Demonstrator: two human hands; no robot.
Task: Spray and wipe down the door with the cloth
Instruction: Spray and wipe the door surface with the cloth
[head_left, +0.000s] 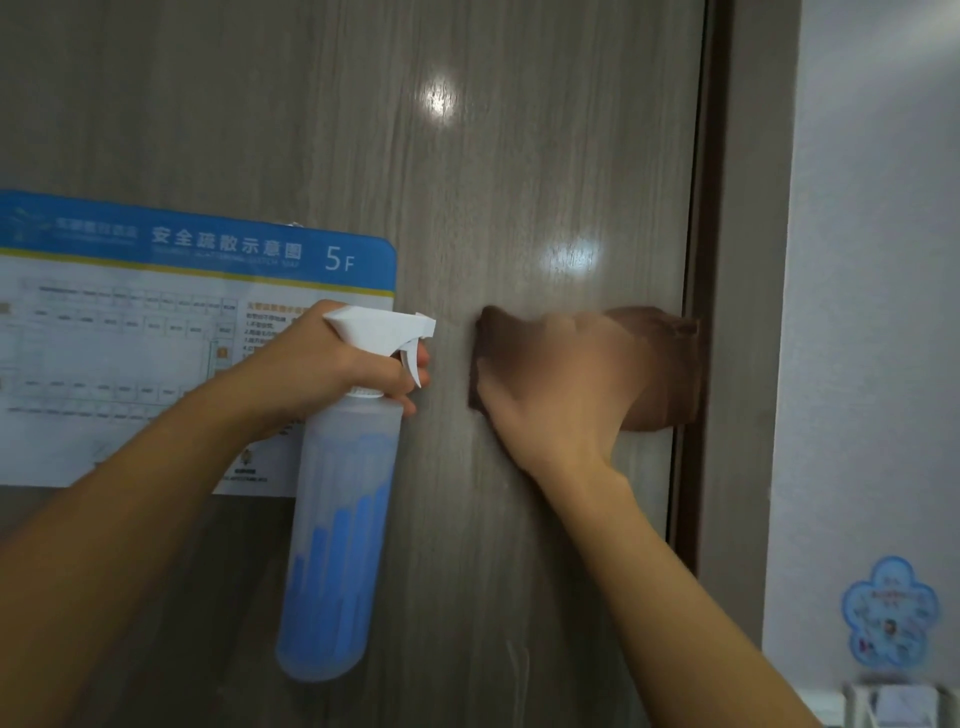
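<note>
- Right hand (561, 384) presses the brown cloth (660, 364) flat on the door (519, 156); its fingers are too blurred to tell their state.
- Left hand (332, 364) fingers curl round the spray bottle (337, 545) neck, kept ready just left of the cloth.

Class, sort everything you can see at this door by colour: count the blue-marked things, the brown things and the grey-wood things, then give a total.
Blue-marked: 3 (spray bottle, evacuation plan sign, flower-shaped sticker)
Brown: 1 (cloth)
Grey wood: 1 (door)
Total: 5
</note>
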